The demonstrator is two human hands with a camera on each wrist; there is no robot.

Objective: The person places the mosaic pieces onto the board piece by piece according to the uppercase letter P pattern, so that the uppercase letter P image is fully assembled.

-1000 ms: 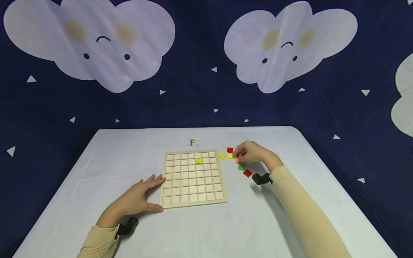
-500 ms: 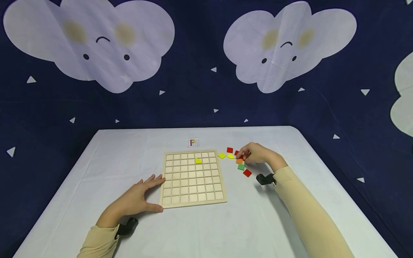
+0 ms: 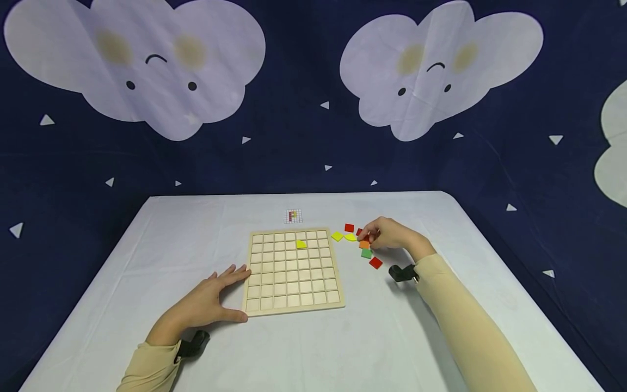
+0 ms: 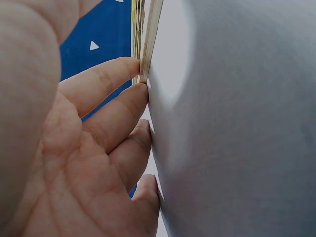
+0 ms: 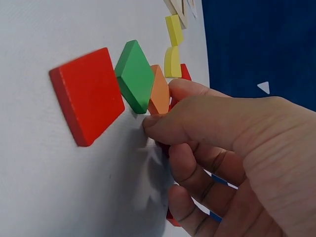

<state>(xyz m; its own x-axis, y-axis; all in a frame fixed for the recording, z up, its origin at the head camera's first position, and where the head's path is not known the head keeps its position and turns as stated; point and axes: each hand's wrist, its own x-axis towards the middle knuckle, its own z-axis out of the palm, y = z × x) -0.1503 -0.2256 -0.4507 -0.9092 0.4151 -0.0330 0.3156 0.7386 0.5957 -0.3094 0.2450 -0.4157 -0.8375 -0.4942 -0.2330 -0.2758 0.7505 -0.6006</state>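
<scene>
At the left edge of a wooden grid board (image 3: 294, 312), my left hand (image 3: 210, 302) rests with spread fingers; in the left wrist view its fingertips (image 4: 140, 91) touch the board's side. One yellow piece (image 3: 301, 244) with a curved edge sits in an upper cell. Right of the board, my right hand (image 3: 389, 233) is low among loose tiles, thumb and index finger pinching a red tile (image 5: 173, 103) they mostly cover. Close to those fingers lie an orange tile (image 3: 364, 245), a green tile (image 3: 366, 253) and another red tile (image 3: 375, 263).
Two yellow pieces, one squarish (image 3: 337, 236) and one curved (image 3: 350, 237), lie by the board's upper right corner, below a red tile (image 3: 349, 228). A small printed pattern card (image 3: 293, 216) lies behind the board on the white tablecloth (image 3: 206, 223). A dark cloud-patterned backdrop (image 3: 299, 141) hangs behind.
My right hand has shifted slightly right, away from the curved yellow piece, uncovering the orange tile and a red tile, then stayed nearly still. The left hand and board have not moved.
</scene>
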